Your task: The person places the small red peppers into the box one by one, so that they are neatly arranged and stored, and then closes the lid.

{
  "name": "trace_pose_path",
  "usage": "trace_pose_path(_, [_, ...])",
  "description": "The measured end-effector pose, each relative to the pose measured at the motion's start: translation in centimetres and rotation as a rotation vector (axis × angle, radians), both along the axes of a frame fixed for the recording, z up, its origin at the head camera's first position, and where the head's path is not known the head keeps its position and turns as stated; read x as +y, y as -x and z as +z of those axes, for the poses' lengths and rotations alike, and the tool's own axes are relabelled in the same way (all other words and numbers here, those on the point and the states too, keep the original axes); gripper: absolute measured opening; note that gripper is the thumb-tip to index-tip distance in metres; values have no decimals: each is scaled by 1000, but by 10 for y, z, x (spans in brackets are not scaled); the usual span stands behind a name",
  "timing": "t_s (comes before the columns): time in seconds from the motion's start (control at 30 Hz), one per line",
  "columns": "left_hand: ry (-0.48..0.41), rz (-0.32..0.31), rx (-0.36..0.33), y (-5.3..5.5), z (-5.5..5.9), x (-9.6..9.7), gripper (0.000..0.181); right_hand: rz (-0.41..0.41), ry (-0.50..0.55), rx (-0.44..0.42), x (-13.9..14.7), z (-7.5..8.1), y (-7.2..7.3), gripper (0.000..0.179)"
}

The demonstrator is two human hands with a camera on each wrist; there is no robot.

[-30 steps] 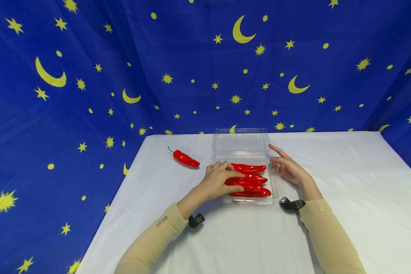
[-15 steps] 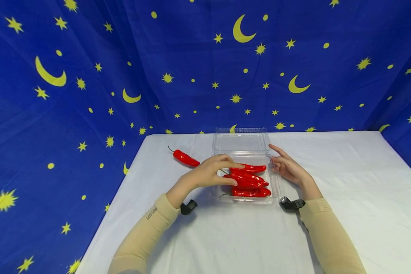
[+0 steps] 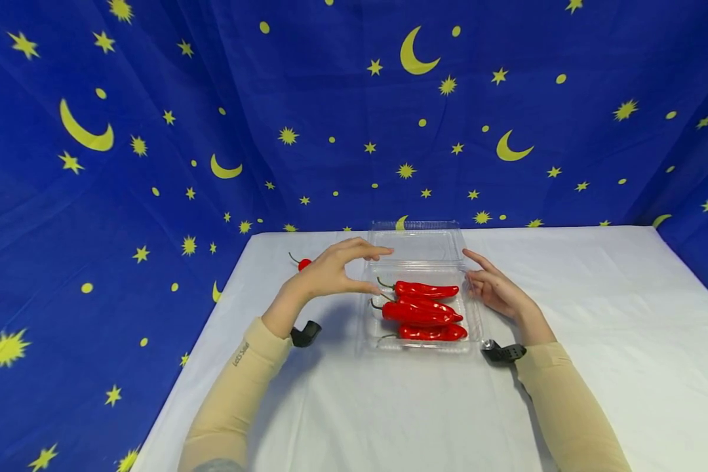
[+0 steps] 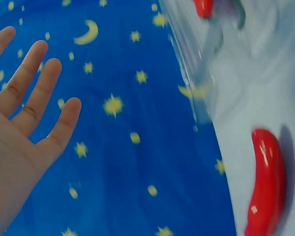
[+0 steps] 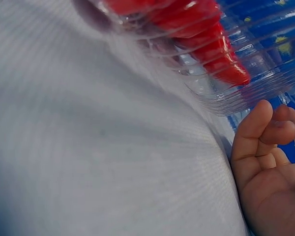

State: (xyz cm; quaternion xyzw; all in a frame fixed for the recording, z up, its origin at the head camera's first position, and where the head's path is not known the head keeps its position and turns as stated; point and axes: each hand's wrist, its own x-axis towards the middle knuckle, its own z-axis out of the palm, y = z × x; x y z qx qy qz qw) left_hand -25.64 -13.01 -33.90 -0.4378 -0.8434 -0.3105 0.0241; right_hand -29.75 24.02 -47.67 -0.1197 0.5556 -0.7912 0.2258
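A clear plastic clamshell box stands on the table, its lid raised at the back. Several red chili peppers lie in it, stems to the left. My left hand hovers left of the box, thumb and fingers spread and holding nothing. Behind it, another red chili pepper rests on the cloth, mostly covered by the hand in the head view but plain in the left wrist view. My right hand rests at the box's right side, index finger extended and other fingers loosely bent close to the wall.
White cloth covers the table. A blue curtain with yellow moons and stars hangs behind and at the sides. Black wrist cameras sit on both wrists.
My left hand has let go of a chili pepper, which now lies on top of the others in the box. The hand has drawn back up and left. The right hand stays still.
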Motion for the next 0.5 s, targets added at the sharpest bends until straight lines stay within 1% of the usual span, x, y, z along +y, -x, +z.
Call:
trace_pose_path(0.07, [-9, 38, -13, 7, -1, -8, 71, -4, -4, 3, 1, -1, 0, 63])
trace_pose_path(0.13, [-9, 93, -35, 14, -4, -16, 71, -4, -10, 5, 1, -1, 1, 63])
trace_pose_path(0.27, [-9, 185, -106, 25, -14, -33, 70, 1, -15, 5, 2, -2, 2, 63])
trace_pose_path(0.37, [-22, 216, -137, 32, -22, -44, 69, -1, -16, 5, 1, -2, 2, 63])
trace_pose_path(0.5, [-45, 239, -167, 42, -30, -56, 68, -1, -11, 4, 1, -3, 3, 62])
